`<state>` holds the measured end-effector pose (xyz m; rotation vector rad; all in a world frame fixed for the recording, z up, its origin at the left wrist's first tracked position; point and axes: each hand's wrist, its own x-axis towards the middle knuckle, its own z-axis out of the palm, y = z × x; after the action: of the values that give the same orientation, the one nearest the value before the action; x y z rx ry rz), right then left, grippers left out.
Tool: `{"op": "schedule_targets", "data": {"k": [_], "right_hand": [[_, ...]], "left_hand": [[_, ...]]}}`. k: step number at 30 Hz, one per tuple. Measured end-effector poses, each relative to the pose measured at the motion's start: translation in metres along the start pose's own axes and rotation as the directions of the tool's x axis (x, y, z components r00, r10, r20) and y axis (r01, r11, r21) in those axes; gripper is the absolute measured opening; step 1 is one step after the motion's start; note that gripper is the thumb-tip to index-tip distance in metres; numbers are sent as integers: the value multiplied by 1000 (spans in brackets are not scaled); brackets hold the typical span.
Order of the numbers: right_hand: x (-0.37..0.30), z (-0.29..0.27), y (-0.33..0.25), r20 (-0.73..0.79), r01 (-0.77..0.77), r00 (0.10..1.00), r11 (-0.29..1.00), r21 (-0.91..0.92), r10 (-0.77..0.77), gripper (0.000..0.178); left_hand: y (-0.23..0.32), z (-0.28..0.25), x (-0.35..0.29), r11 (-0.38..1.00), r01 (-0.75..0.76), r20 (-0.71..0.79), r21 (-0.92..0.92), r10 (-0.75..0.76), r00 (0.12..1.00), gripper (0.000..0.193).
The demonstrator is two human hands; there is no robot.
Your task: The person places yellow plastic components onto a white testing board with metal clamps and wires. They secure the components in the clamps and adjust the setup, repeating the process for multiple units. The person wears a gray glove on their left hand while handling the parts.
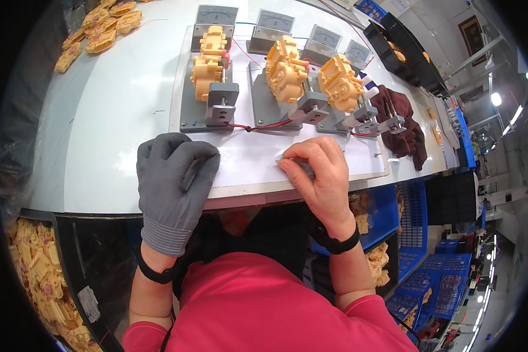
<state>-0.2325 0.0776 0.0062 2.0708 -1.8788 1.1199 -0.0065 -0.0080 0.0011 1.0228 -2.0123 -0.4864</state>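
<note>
My left hand (176, 170), in a grey knitted glove, rests at the front edge of a white board (246, 154) with its fingers curled together. What it holds, if anything, is hidden. My bare right hand (320, 176) is closed in a pinch, thumb against forefinger, over the board's front part; anything between the tips is too small to make out. Beyond my hands stand grey test fixtures, bearing a left yellow plastic gearbox housing (208, 67), a middle housing (286, 70) and a right housing (340, 83). Red and black wires (249, 128) run along the fixture fronts.
Analog meters (216, 16) stand behind the fixtures. More yellow housings (102, 29) lie at the far left. A brown cloth (408, 126) is bunched at the right. Below the table are a black bin (70, 234) of yellow parts and blue crates (384, 214).
</note>
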Motion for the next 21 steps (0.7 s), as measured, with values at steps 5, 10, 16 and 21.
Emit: {"op": "schedule_targets", "data": {"k": [5, 10, 16, 21], "right_hand": [[0, 1, -1, -10, 0, 1000, 1000, -6, 0, 17], [0, 0, -1, 3, -10, 1000, 1000, -7, 10, 18], [-2, -1, -4, 4, -44, 999, 999, 12, 44, 19], [-2, -3, -3, 12, -56, 998, 998, 12, 55, 20]], "left_hand": [[-1, 0, 0, 1000, -10, -2, -2, 10, 1000, 10], [-1, 1, 0, 1000, -8, -10, -5, 8, 1000, 10], [-2, 0, -1, 1000, -7, 11, -19, 7, 1000, 10], [1, -4, -1, 1000, 3, 62, 4, -3, 998, 11]]}}
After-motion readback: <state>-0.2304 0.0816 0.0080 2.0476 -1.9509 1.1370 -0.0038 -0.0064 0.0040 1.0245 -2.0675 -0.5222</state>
